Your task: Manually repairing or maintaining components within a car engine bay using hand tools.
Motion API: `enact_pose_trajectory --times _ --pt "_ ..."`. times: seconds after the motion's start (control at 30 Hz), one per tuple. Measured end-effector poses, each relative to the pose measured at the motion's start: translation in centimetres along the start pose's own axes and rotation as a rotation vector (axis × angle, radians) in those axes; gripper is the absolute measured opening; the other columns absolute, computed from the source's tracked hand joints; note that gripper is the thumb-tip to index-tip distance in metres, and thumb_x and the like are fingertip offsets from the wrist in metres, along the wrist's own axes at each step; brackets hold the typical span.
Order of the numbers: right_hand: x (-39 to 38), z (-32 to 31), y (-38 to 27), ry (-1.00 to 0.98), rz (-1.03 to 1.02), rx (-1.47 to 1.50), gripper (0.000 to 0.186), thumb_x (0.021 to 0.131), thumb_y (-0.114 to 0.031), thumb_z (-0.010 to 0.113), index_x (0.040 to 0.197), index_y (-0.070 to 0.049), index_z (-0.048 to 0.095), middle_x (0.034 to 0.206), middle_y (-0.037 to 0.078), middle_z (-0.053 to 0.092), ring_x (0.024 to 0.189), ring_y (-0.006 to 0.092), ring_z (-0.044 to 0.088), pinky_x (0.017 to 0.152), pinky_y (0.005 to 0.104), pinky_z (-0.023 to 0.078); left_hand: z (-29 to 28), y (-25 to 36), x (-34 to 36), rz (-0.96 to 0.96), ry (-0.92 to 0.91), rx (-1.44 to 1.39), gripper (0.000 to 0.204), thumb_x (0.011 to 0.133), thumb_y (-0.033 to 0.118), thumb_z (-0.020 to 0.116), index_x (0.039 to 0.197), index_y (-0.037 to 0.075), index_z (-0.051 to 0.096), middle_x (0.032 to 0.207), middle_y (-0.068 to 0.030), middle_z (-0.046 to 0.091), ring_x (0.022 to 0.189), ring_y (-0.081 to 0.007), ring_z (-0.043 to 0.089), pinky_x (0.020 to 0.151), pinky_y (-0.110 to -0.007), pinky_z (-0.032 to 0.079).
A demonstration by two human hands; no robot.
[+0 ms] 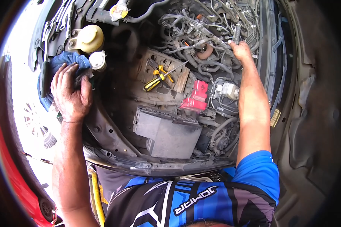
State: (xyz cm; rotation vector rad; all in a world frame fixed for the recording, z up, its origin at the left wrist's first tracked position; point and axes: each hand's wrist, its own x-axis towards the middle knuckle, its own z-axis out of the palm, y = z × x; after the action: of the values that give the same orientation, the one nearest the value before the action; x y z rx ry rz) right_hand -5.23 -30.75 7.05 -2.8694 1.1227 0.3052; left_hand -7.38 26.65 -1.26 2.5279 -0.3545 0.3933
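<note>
My left hand [70, 90] lies on a crumpled blue cloth [66, 59] at the car's front left edge, its fingers stretched over it. A small dark area shows under that palm, too hidden to name. A white-capped neck [97, 60] stands beside my fingers. Across the engine bay, my right hand [241, 51] is closed around the lower end of a black hose-like cylinder [236, 33], its thumb on the left side. Pipes and wiring [201, 34] crowd that corner. A yellow-black screwdriver [155, 82] and yellow-handled pliers [161, 70] lie on the bare battery tray [180, 77].
Several wrenches and a black-handled ratchet [45, 72] lie along the left edge near a yellowish reservoir [89, 38]. A red terminal cover [197, 96] and a black lidded box [166, 132] sit nearer me. The raised hood [310, 113] stands at right; a red car [15, 170] is at left.
</note>
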Motion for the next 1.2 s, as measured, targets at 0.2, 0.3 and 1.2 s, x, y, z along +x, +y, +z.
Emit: enact_pose_trajectory --times 0.2,0.3,1.2 --pt "0.2 -1.1 0.1 -0.015 -0.066 -0.067 0.063 0.077 -0.051 0.071 0.094 0.009 0.064 0.091 0.025 0.068 0.083 0.0321 0.066 0.077 0.0418 0.049 -0.2 0.0 0.0 -0.005 -0.008 0.006 0.036 0.079 0.022 0.065 0.112 0.006 0.064 0.112 -0.0117 0.065 0.119 -0.0303 0.055 0.105 -0.044 0.035" --pt "0.8 -0.5 1.1 0.047 -0.085 -0.114 0.063 0.077 -0.052 0.071 0.094 0.009 0.065 0.092 0.026 0.068 0.086 0.0323 0.067 0.079 0.0413 0.049 -0.2 0.2 0.2 -0.001 -0.003 -0.002 0.036 0.079 0.022 0.066 0.111 0.006 0.065 0.113 -0.011 0.065 0.12 -0.0299 0.054 0.104 -0.044 0.035" --pt "-6.3 4.0 -5.3 -0.436 -0.256 0.556 0.041 0.08 -0.017 0.068 0.116 -0.001 0.061 0.094 0.012 0.071 0.091 0.0202 0.067 0.077 0.0332 0.052 -0.3 0.3 0.5 -0.011 -0.017 -0.033 0.035 0.078 0.023 0.064 0.109 0.006 0.064 0.113 -0.0095 0.065 0.12 -0.0314 0.054 0.105 -0.046 0.034"
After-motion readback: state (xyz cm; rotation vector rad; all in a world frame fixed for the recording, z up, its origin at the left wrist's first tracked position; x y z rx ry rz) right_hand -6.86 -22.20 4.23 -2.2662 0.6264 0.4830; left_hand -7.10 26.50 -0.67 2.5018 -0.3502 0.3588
